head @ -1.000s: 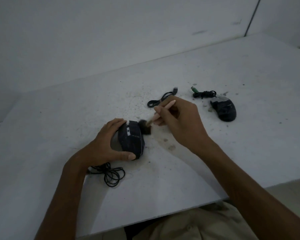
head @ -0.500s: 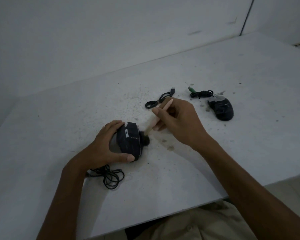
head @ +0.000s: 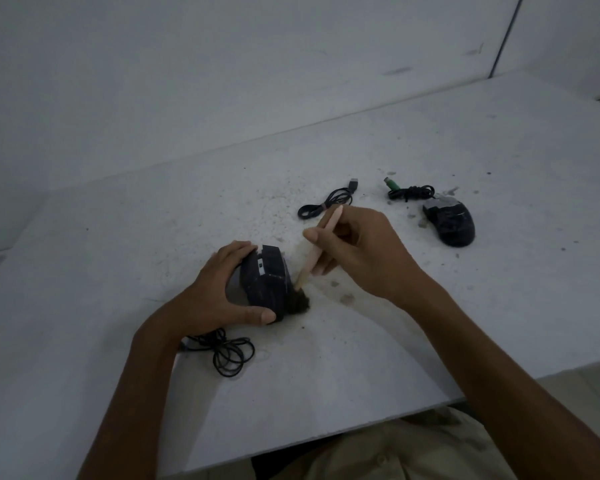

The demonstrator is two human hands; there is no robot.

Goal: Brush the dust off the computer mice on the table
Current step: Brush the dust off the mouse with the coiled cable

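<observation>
Left hand [head: 215, 292], centre-left of frame, is cupping the near mouse [head: 265, 282]. Fingers are curling over its far end and the thumb is pressing along its near edge, so the grip is closed around the mouse and steadying it on the worktop [head: 499, 306]. The mouse seems to be tilting up a bit toward the right. Its long axis is running from lower frame to upper frame, leaning slightly left, with the right flank facing the brush.

Its cord [head: 229, 355] is lying in a loose coil just below the left hand.

Just right of the mouse, the brush [head: 321, 244] is slanting from upper right down to lower left. The dark bristles [head: 298, 303] are touching the mouse's lower right edge where it meets the worktop.

Right hand [head: 361, 251], frame centre, is pinching the pale handle pen-style, grip closed on the brush. The spot being cleaned is lying down-left of this grip, along the handle's own line. The right hand is the one placed to sweep. The next stroke is probably needing to run along the flank, parallel to the mouse's long axis.

Above the right hand, a loose cable [head: 326, 204] is lying flat.

In the upper right, the far mouse [head: 451, 223] is sitting flat, well apart from both hands. A bundled cord with green plug [head: 409, 192] is just up-left of it, and grit is scattered around. Cannot tell whether it is brushed yet.
</observation>
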